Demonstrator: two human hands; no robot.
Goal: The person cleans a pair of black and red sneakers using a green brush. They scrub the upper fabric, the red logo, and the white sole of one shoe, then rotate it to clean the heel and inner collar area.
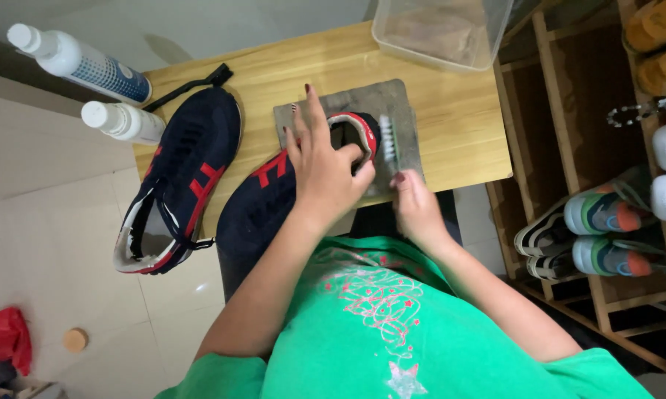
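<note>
Wooden table (451,111) beside a shoe rack (569,148): the left hand (325,166) grips a navy shoe (274,196) by its collar, lying partly on a grey mat (377,100), fingers partly spread. The right hand (416,205) is closed on a toothbrush (389,140) at the heel. A second shoe (178,181), two bottles (82,63) and a clear tub (440,29) lie nearby.

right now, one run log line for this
left hand: steadies navy red-striped sneaker | right hand: holds green toothbrush at heel | under: grey cloth
</note>
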